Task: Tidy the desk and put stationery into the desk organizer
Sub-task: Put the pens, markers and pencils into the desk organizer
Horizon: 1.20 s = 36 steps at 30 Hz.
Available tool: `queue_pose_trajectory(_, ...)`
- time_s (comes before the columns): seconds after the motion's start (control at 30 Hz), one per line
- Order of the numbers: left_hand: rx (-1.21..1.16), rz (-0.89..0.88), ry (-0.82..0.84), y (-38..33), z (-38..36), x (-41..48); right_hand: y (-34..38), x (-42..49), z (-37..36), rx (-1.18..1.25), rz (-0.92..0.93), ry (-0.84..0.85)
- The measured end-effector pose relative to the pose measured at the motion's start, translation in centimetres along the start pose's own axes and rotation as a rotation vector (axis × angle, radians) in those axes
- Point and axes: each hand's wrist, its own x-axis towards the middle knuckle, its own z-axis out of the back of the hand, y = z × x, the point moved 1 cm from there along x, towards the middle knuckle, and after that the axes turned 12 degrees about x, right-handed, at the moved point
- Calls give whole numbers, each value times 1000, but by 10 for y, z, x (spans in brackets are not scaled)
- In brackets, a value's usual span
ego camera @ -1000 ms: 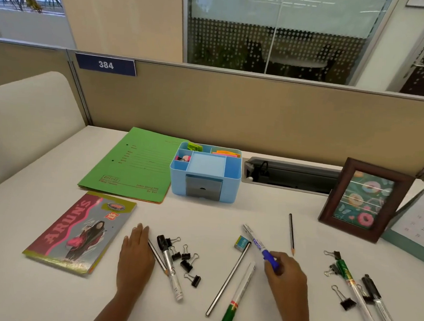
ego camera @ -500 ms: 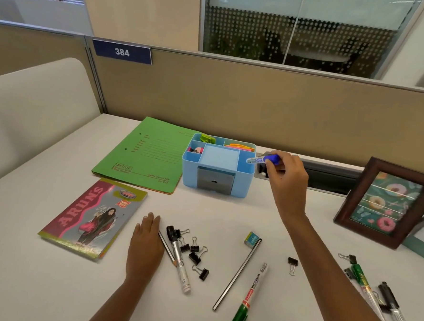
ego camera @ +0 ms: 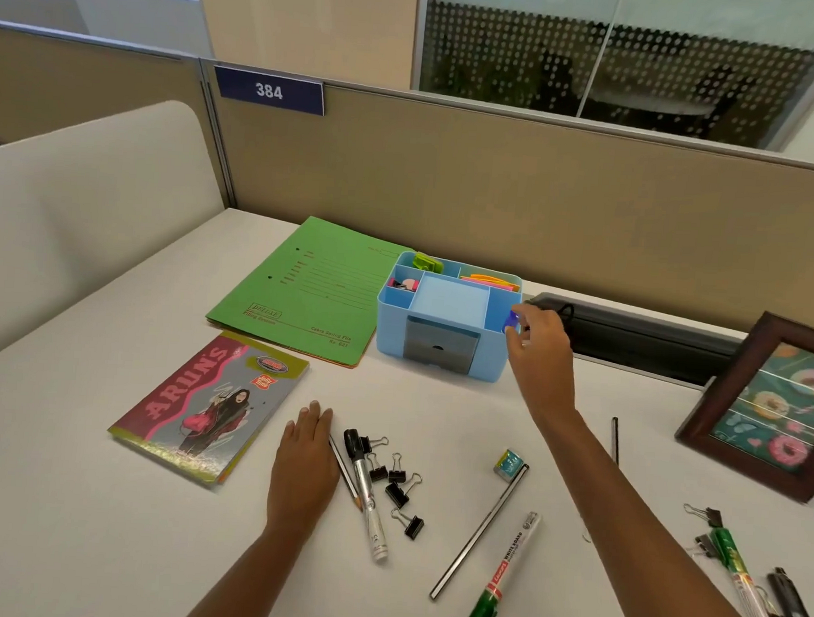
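Note:
The light blue desk organizer (ego camera: 440,353) stands at the back of the white desk. My right hand (ego camera: 538,349) is at its right compartment and pinches the cap of a blue marker (ego camera: 511,322), whose body is down inside the compartment. My left hand (ego camera: 305,464) rests flat on the desk, fingers straight, beside a pencil (ego camera: 345,471). On the desk lie a black-capped marker (ego camera: 367,501), several black binder clips (ego camera: 398,491), a small eraser (ego camera: 507,463), a steel ruler (ego camera: 479,532), a green marker (ego camera: 497,585) and a dark pencil (ego camera: 615,440).
A green file folder (ego camera: 311,288) lies left of the organizer, with a pink notebook (ego camera: 208,406) in front of it. A wooden photo frame (ego camera: 766,406) leans at the right. More pens (ego camera: 741,581) and clips (ego camera: 707,515) lie at the right edge. A beige partition (ego camera: 498,194) backs the desk.
My right hand lifted the blue marker from the desk, carried it to the organizer and lowered it into the right compartment. The left hand stayed flat; the view shifted.

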Motion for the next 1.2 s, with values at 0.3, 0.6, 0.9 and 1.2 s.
queue_pose_trajectory(0.3, 2, -8, -45, -1, 3, -1, 33, -83, -53, 124, 60, 237)
queue_pose_trajectory(0.6, -10, -4, -61, -2, 4, -1, 52, -131, -95, -52, -105, 630)
queue_pose_trajectory(0.9, -41, 10, -87, -3, 5, -2, 50, -129, -99, -54, -134, 610)
queue_pose_trajectory(1.2, -35, -3, -80, -3, 6, -2, 53, -72, -47, 178, -132, 271)
